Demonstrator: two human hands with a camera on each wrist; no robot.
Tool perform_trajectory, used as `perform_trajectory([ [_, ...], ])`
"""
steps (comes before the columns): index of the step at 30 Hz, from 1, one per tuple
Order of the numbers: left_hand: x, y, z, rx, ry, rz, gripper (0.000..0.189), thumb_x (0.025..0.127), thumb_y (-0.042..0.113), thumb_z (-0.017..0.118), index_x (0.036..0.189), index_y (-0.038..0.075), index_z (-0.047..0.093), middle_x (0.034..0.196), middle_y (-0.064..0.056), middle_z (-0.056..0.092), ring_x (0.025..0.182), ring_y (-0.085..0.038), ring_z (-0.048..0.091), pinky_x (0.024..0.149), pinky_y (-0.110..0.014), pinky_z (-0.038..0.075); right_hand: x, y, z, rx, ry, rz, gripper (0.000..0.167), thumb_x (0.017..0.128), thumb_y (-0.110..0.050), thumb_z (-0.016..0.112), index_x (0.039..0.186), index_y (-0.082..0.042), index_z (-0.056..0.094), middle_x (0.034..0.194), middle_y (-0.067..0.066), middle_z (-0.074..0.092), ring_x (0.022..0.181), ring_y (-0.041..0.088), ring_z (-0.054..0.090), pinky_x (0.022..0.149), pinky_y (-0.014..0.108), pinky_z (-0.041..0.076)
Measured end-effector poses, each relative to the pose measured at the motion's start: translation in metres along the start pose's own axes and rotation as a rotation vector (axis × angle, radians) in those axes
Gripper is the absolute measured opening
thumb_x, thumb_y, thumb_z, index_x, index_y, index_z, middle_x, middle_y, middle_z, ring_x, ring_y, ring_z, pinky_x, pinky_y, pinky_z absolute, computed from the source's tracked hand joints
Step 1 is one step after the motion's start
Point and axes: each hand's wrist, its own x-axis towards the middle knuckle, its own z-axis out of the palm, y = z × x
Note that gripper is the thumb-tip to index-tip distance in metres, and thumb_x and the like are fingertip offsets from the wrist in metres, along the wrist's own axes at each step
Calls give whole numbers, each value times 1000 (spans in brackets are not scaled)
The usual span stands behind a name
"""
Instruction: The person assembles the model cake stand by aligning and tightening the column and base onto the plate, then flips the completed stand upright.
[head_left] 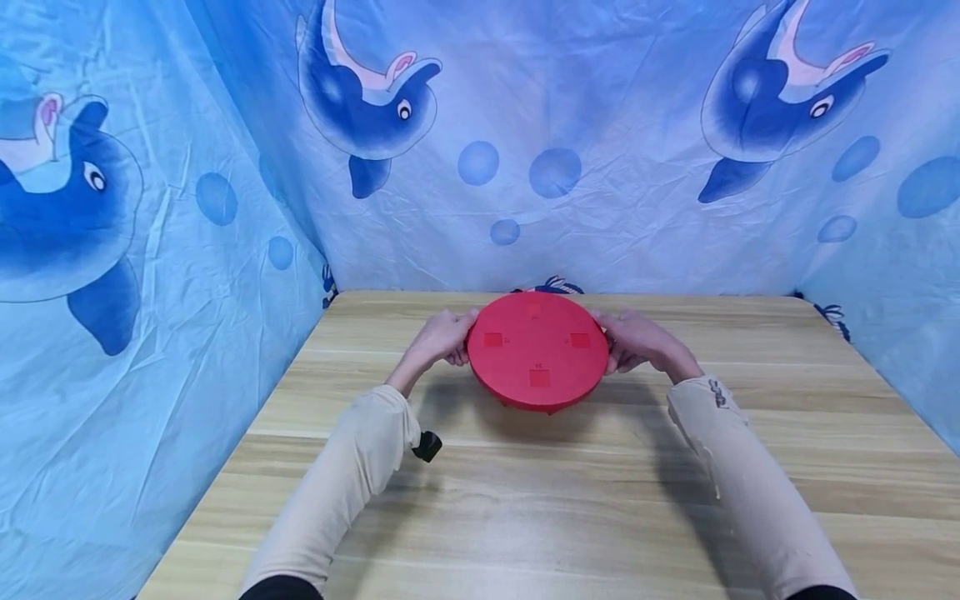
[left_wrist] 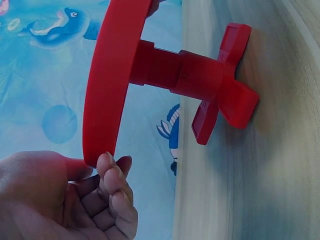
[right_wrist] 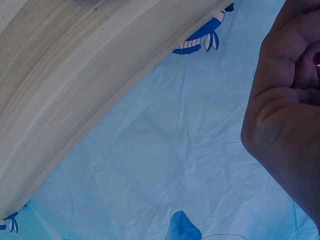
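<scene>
A red round-topped pedestal stand (head_left: 536, 350) is between my hands near the back of the table. Its disc top has several square recesses. In the left wrist view, a post (left_wrist: 177, 72) runs from under the disc to splayed feet (left_wrist: 240, 102) right at the wooden surface. My left hand (head_left: 442, 337) pinches the disc's left rim between thumb and fingers. On the opposite side, my right hand (head_left: 641, 340) grips the right rim, thumb on top and fingers beneath. The right wrist view catches only part of that right hand (right_wrist: 290, 95), with a sliver of red at the frame's edge.
The wood-grain table (head_left: 525, 517) spreads out in front of me. Blue dolphin-print cloth (head_left: 600, 225) hangs behind it and along both sides. A small black object (head_left: 427, 447) sticks out by the left sleeve's cuff.
</scene>
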Motion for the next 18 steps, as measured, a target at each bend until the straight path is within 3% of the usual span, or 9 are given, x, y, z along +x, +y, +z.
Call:
perform_trajectory([
  [18, 6, -9, 6, -19, 36, -16, 56, 111, 36, 46, 67, 5, 62, 57, -7, 60, 47, -12, 57, 52, -28, 55, 5, 5, 6, 27, 43, 21, 55, 111, -38, 42, 78, -4, 70, 59, 7, 66, 54, 13, 65, 55, 26, 58],
])
